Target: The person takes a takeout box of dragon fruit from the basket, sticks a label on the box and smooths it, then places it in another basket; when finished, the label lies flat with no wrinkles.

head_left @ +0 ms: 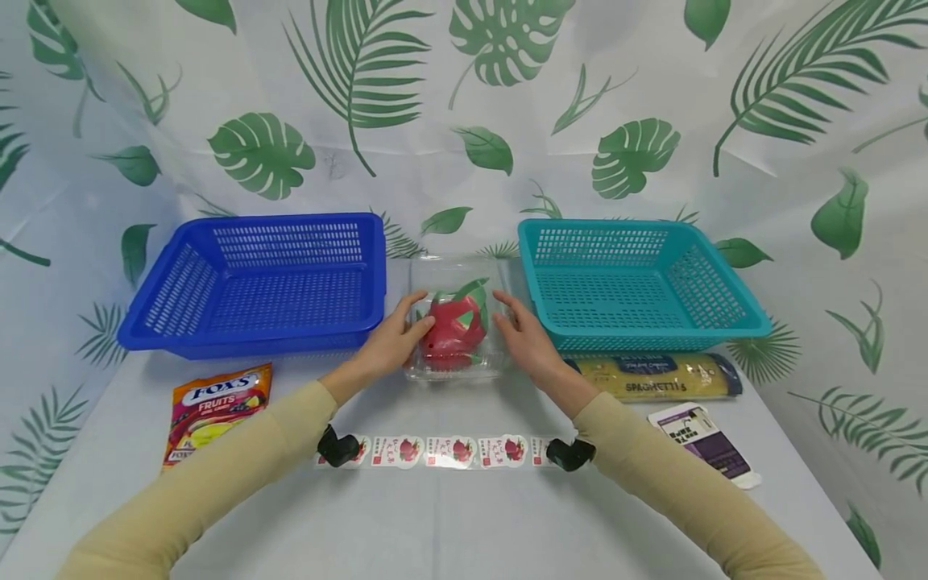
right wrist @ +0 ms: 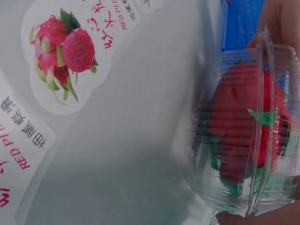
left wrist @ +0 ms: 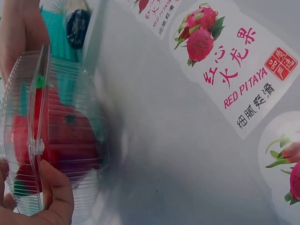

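A clear plastic clamshell box point(head_left: 484, 366) stands in the middle of the table with a red dragon fruit point(head_left: 451, 326) with green scales inside. Its two rims lie close together in both wrist views. My left hand point(head_left: 387, 342) grips the box's left side, the thumb point(left wrist: 56, 187) on one face of the rim and fingertips on the other. On the opposite side my right hand point(head_left: 525, 338) holds the rim, its thumb point(right wrist: 229, 218) at the near corner. Part of the right hand lies outside the right wrist view.
A blue basket point(head_left: 254, 342) stands at left, a teal basket point(head_left: 652, 332) at right. Nearer lie a candy bag point(head_left: 213, 407), a spaghetti pack point(head_left: 652, 377) and a purple-white carton point(head_left: 706, 443). A strip of red pitaya stickers point(head_left: 453, 453) runs in front of the box.
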The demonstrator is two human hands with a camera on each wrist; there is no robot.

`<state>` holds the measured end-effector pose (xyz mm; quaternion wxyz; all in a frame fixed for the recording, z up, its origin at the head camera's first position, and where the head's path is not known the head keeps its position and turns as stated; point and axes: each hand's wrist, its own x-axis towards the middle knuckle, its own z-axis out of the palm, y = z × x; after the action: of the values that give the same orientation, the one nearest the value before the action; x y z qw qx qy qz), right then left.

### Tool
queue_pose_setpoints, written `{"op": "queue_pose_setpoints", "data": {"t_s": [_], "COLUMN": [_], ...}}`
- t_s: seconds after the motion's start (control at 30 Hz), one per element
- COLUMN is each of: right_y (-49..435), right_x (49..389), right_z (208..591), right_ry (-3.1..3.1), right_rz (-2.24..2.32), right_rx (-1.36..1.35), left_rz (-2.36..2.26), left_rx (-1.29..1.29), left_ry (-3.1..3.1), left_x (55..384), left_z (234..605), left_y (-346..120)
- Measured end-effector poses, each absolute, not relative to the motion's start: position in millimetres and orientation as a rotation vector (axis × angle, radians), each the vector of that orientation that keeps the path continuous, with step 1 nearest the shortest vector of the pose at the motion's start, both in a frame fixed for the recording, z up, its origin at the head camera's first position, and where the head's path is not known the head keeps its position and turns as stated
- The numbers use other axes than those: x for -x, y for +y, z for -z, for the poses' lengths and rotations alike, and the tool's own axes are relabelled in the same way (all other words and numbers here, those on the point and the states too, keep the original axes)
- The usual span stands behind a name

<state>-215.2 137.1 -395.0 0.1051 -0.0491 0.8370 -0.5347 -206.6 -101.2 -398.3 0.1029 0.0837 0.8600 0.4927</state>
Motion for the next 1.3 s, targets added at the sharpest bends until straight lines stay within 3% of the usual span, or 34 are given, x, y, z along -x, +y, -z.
{"op": "queue_pose_setpoints", "data": {"t_s": [0.43, 0.83, 1.3], "right_y": [144.3, 160.5, 158.1], "right_x": [211.1, 185.0, 191.6], "right_z": [397.8, 397.8, 400.0], "right_ry": [2.495, 2.469, 2.46], "right_rz": [1.41, 1.363, 1.395], "right_rx": [0.202, 0.311, 0.27], "left_rz": [-1.478, -1.604, -1.591], "left_rx": [-0.321, -0.247, -0.275], "left_ry": [2.479, 2.312, 2.379], "left_x": [199.3, 175.1, 185.4], "left_z": [396.2, 397.9, 399.0], "left_y": [-105.8, -106.7, -105.3]}}
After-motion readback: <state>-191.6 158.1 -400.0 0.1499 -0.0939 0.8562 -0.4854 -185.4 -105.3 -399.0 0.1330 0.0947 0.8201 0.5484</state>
